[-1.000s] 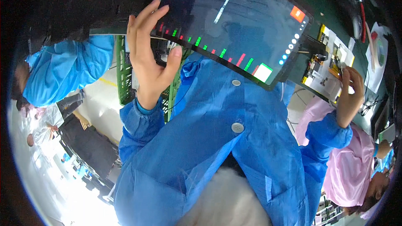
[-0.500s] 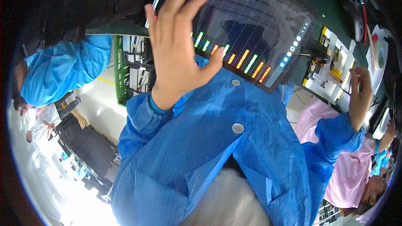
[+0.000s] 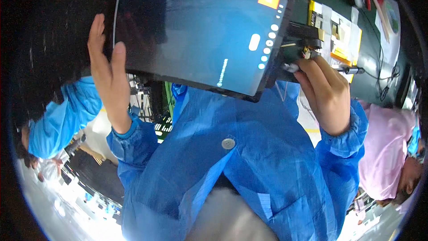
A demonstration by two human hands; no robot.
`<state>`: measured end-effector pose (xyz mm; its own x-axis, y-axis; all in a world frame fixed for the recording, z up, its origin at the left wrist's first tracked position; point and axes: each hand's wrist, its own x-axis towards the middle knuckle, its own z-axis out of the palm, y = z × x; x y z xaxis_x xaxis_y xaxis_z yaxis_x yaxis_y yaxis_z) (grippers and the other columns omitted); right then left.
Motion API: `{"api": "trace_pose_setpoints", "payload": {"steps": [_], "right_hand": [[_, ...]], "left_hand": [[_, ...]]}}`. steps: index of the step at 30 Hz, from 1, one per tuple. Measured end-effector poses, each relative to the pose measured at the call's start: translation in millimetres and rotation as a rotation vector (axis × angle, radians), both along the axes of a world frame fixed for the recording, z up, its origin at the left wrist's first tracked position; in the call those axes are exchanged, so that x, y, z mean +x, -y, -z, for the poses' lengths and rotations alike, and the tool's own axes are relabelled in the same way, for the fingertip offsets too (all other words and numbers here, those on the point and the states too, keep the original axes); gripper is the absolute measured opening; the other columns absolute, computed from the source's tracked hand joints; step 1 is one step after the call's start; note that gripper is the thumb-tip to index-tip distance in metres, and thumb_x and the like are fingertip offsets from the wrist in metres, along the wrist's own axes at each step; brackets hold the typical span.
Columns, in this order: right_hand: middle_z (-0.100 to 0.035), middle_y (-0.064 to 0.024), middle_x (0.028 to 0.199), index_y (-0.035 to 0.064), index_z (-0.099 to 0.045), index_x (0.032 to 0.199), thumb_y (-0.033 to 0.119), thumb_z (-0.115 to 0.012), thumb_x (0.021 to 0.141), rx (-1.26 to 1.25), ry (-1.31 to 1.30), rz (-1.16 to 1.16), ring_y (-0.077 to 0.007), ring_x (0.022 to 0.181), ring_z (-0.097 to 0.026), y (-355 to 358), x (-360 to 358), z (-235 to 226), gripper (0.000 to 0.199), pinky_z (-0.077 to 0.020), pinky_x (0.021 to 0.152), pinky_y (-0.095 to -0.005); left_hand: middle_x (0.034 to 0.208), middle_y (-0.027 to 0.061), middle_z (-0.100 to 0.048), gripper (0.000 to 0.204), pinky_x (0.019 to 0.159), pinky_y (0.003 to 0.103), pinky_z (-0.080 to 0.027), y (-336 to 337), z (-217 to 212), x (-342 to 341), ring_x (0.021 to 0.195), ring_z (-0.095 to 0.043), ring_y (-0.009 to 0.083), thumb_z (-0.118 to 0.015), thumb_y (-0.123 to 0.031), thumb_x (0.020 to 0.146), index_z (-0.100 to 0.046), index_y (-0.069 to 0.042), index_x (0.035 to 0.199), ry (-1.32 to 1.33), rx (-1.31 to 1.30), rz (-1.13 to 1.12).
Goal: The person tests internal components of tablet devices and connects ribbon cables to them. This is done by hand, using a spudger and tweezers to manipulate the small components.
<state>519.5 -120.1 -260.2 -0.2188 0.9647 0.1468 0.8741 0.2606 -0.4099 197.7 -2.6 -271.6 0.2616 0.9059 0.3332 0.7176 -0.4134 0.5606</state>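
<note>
Co-worker at far left [image 3: 71, 118]: dressed in blue.
Left hand [image 3: 110, 80]: open, thumb overlapping the tablet's left edge; contact unclear.
Tablet [image 3: 191, 35]: screen lit, between both hands.
Right hand [image 3: 327, 90]: fingertips pinching a small silvery piece [image 3: 291, 67] just beside the tablet's right edge.
Table [image 3: 369, 53]: dark green, bearing white, yellow-edged parts [image 3: 350, 35].
Co-worker at far right [image 3: 385, 147]: dressed in pink.
</note>
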Motion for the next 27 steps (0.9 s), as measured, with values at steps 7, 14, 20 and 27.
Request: {"api": "trace_pose_setpoints", "payload": {"steps": [7,14,20,27], "right_hand": [[-0.057,-0.0088,0.072,0.0040,-0.057,0.085,0.009,-0.069,0.076,-0.031,0.075,0.043,-0.0269,0.060,-0.060,-1.3,-1.4,8.2,0.016,-0.0469,0.052,-0.0359],[-0.056,-0.0080,0.073,0.0047,-0.054,0.081,0.010,-0.069,0.074,-0.107,-0.003,-0.058,-0.0261,0.061,-0.059,-11.5,5.3,4.2,0.018,-0.0467,0.053,-0.0358],[-0.057,-0.0092,0.071,0.0044,-0.055,0.081,0.012,-0.068,0.077,-0.193,-0.085,-0.120,-0.0273,0.059,-0.059,-16.5,8.1,1.8,0.016,-0.0470,0.052,-0.0369],[-0.056,-0.0112,0.066,0.0049,-0.054,0.080,0.019,-0.064,0.082,-0.160,-0.088,-0.160,-0.0288,0.058,-0.059,-21.9,5.0,9.5,0.017,-0.0469,0.050,-0.0388]], "left_hand": [[0.137,0.0148,-0.047,0.044,0.106,0.034,-0.028,-10.9,5.9,-0.9,0.128,-0.043,0.0259,-0.042,-0.019,0.096,-0.043,-0.002,0.136,-0.083,-0.123,-0.070],[0.136,0.0159,-0.047,0.049,0.106,0.033,-0.028,-15.9,6.2,6.8,0.127,-0.043,0.0252,-0.044,-0.024,0.092,-0.046,0.003,0.133,0.078,-0.196,-0.118],[0.136,0.0157,-0.046,0.060,0.107,0.034,-0.028,-19.0,1.7,12.2,0.127,-0.043,0.0250,-0.045,-0.035,0.087,-0.046,0.003,0.133,0.146,-0.266,-0.108],[0.139,0.0177,-0.043,0.064,0.108,0.035,-0.025,-16.8,3.0,8.9,0.129,-0.040,0.0263,-0.048,-0.036,0.085,-0.042,0.004,0.135,0.342,-0.353,-0.052]]}}
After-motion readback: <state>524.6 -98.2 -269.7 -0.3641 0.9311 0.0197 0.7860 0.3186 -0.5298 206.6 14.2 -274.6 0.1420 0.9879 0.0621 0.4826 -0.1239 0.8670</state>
